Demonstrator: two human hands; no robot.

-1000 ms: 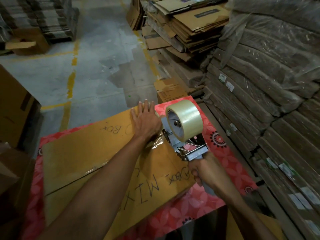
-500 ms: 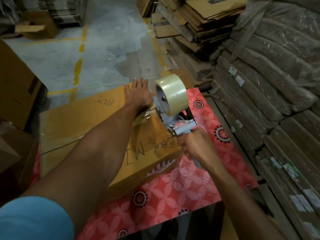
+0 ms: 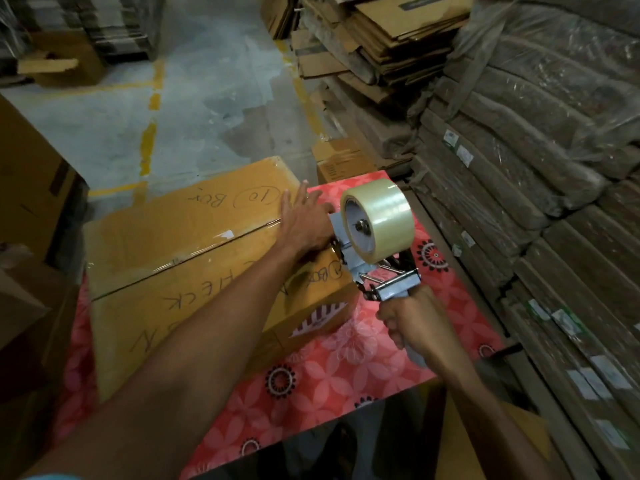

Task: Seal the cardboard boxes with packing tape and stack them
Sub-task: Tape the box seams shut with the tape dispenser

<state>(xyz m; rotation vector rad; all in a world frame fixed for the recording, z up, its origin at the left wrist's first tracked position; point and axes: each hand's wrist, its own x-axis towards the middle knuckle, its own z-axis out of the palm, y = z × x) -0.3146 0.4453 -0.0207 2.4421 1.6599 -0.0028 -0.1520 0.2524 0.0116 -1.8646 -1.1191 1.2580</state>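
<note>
A large brown cardboard box (image 3: 166,244) with handwriting lies on a table covered by a red flowered cloth (image 3: 346,375). Its top flaps meet along a seam with clear tape on it. My left hand (image 3: 301,223) presses flat on the box's right end, fingers straight. My right hand (image 3: 412,323) grips the handle of a tape dispenser (image 3: 377,271) that carries a roll of clear packing tape (image 3: 381,220). The dispenser's front sits at the box's right edge, just beside my left hand.
Tall stacks of wrapped, flattened cartons (image 3: 536,168) stand close on the right. Loose flat cardboard (image 3: 381,39) is piled at the back. A small box (image 3: 341,162) sits on the floor behind the table, and brown boxes (image 3: 27,188) stand on the left.
The dispenser has slid off the box top to its right edge. My left hand stays pressed on the box's right end. The view has shifted, showing more of the box.
</note>
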